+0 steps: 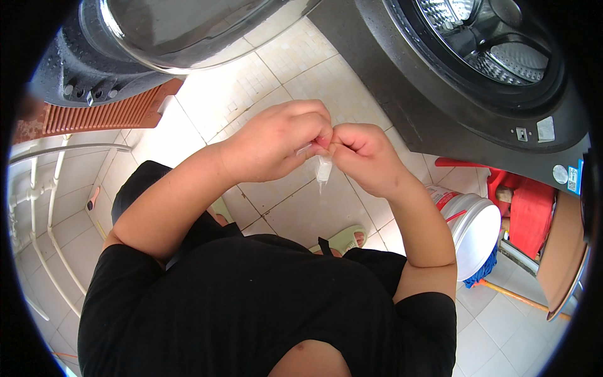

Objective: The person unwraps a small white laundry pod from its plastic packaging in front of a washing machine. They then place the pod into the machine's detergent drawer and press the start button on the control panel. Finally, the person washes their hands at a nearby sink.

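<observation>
In front of my chest, my left hand (279, 139) and my right hand (366, 157) meet with their fingertips pinched together. Between them they grip a small white-and-clear plastic packet (323, 169), whose lower part hangs below the fingers and narrows to a thin, see-through tip. Most of its upper part is hidden by my fingers, and its contents cannot be made out. Beyond my right hand stands a dark grey front-loading washing machine (389, 81). Its round glass door (201, 31) is swung wide open to the left, and the metal drum (502, 56) shows inside.
At the left are a brown washboard (107, 116), white pipes (53, 188) and a small brush (93, 197). To my right stand a white bucket (480, 235), a blue mop head (482, 270), a red cloth-like item (531, 213) and cardboard (562, 251). Pale tiles (295, 210) cover the floor.
</observation>
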### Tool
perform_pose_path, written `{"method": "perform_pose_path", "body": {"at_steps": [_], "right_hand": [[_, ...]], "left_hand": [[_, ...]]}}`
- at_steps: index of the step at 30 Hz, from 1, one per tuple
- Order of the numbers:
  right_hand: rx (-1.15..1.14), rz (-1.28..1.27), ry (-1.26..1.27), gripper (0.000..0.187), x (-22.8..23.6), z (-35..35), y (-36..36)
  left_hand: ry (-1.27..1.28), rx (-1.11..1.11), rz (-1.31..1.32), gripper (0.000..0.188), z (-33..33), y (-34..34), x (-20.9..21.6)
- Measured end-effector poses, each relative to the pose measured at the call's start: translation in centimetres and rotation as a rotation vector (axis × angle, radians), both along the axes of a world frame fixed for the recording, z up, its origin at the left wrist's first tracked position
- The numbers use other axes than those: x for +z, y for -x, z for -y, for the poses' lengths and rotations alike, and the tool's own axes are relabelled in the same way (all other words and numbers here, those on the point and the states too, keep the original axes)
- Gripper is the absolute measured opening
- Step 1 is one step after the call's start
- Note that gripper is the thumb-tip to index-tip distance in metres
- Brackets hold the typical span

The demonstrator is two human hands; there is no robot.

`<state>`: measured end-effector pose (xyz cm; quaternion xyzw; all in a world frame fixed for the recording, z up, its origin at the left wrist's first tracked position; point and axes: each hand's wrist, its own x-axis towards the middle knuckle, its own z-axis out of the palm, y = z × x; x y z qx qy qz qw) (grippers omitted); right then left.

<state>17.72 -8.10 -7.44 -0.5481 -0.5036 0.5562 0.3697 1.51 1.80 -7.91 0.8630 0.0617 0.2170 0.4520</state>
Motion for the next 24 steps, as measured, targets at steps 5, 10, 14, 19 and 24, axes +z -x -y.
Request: {"method": "perform_pose_path", "body": {"at_steps": [5,10,14,19,24], "right_hand": [[-0.365,0.003,0.026,0.014,-1.2,-0.8,-2.4],[-0.514,-0.375,0.006,0.012,-1.4,-1.3,-4.4],[-0.277,-0.266,0.178,0.022,-1.4,-1.3,-3.5],[-0.059,-0.597,0.39,0.051,-0.7,-1.5,-2.0],[-0.18,-0.425,0.227,0.038,0.0,-1.4,-0.8]], "left_hand": [[0.036,-0.034,-0.017,0.018,0.2,0.5,-1.1],[0.195,0.168,0.144,0.017,-1.2,0.4,-2.4],[0.173,0.257,0.187,0.016,-1.2,0.3,-1.8],[-0.29,0.187,0.194,0.021,-0.5,0.4,-0.8],[-0.225,0.228,0.213,0.021,-0.2,0.3,-1.2]]}}
